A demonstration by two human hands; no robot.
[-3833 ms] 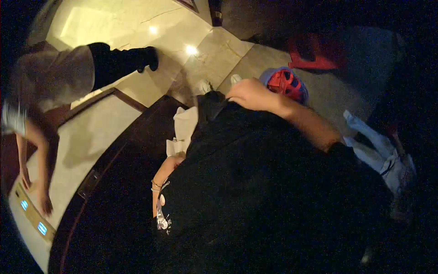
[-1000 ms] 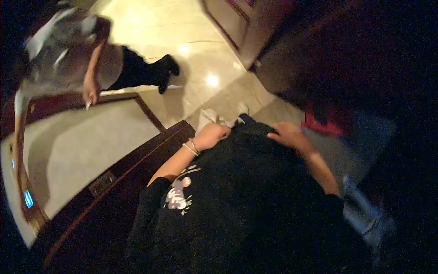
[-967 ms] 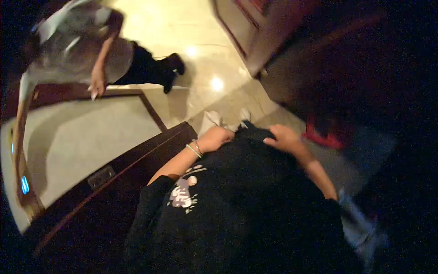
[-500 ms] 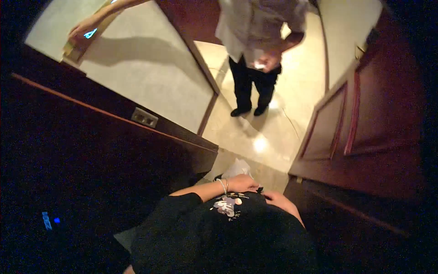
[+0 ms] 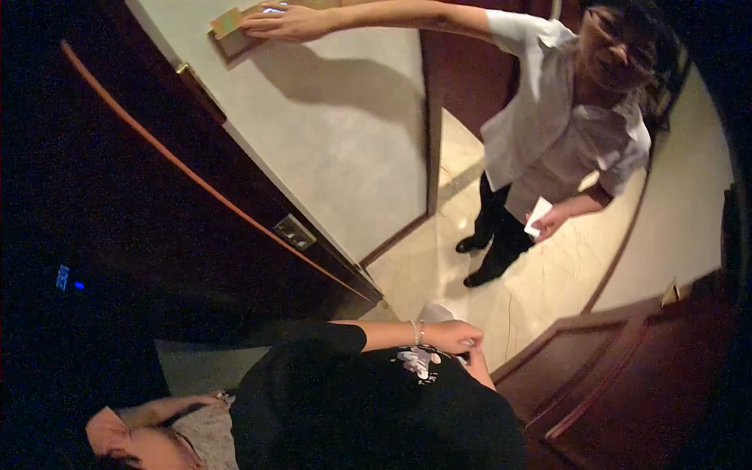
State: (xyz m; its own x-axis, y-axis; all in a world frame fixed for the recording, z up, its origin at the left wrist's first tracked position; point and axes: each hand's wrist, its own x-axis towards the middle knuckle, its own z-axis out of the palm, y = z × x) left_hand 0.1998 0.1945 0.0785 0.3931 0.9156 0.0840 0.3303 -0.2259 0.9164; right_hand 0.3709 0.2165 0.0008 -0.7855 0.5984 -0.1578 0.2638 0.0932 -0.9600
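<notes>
Both my hands meet in front of my black printed T-shirt (image 5: 352,399). My left hand (image 5: 454,337), with bracelets at its wrist, is closed, its fingertips pinched against something small and pale. Close beside it, my right hand (image 5: 478,368) is partly hidden behind the shirt front, its fingers bent in toward the left. What lies between the fingers is too small to name. Beyond my left wrist shows a whitish thing (image 5: 436,312), mostly covered by my arm.
A person in a white shirt (image 5: 548,141) stands ahead, one hand on a wall panel (image 5: 229,27), the other holding a white card (image 5: 539,217). A dark door (image 5: 188,211) with a metal plate (image 5: 295,232) is at left, a brown door (image 5: 627,360) at right. Another person (image 5: 157,446) is at lower left.
My view has swung, so the doorway and the white-shirted person sit further right and more of that person shows. My hands have come closer together. Another person now appears at lower left.
</notes>
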